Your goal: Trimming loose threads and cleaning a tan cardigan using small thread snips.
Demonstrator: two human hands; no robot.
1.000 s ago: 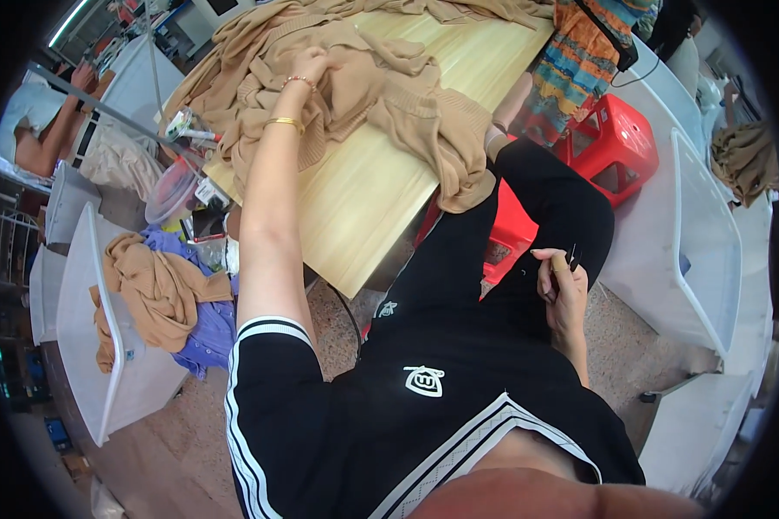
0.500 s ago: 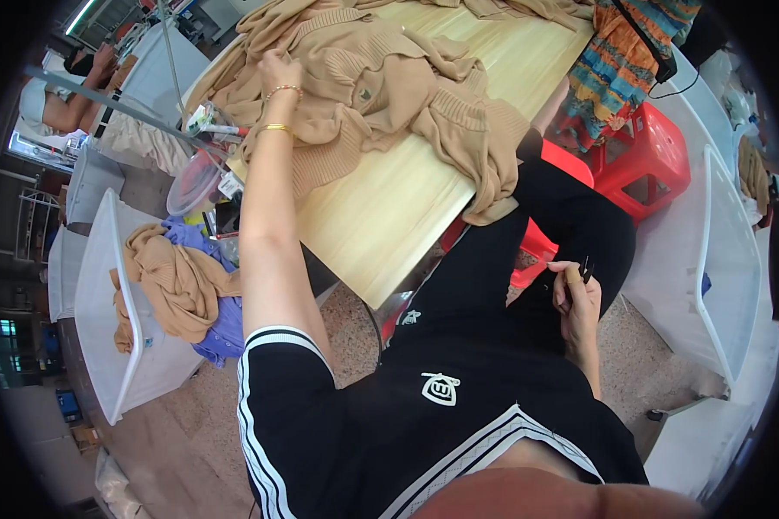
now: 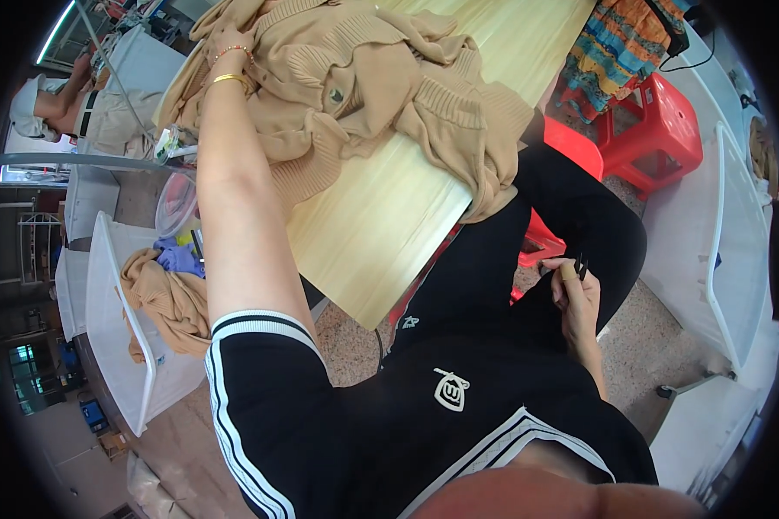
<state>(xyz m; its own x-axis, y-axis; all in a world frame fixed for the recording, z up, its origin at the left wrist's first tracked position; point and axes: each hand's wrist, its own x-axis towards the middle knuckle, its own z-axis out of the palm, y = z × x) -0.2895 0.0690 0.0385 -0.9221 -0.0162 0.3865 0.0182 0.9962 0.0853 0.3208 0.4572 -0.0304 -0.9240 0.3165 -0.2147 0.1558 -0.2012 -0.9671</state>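
A heap of tan knit sweaters (image 3: 363,86) with ribbed edges lies across the far part of the pale wooden table (image 3: 363,251), and one ribbed piece hangs over its right edge by my knee. My left hand (image 3: 231,43) reaches to the heap's far left, its fingers closed on the tan knit and partly sunk in it. A small dark label shows on the cloth to its right. Over my lap, my right hand (image 3: 577,303) is closed round a small black tool (image 3: 581,265) whose two narrow prongs look like thread snips. A tan wrap covers one finger.
On the left stands a white bin (image 3: 117,320) holding tan knitwear (image 3: 169,303) and purple cloth (image 3: 182,258). A grey metal bar (image 3: 78,161) crosses nearby. Red stools (image 3: 653,138) and a large white bin (image 3: 697,251) are at right. Another person (image 3: 56,108) works at far left.
My left hand has moved farther away and leftward over the tan knit. The whole view has shifted a little. My right hand stays over my lap with the snips.
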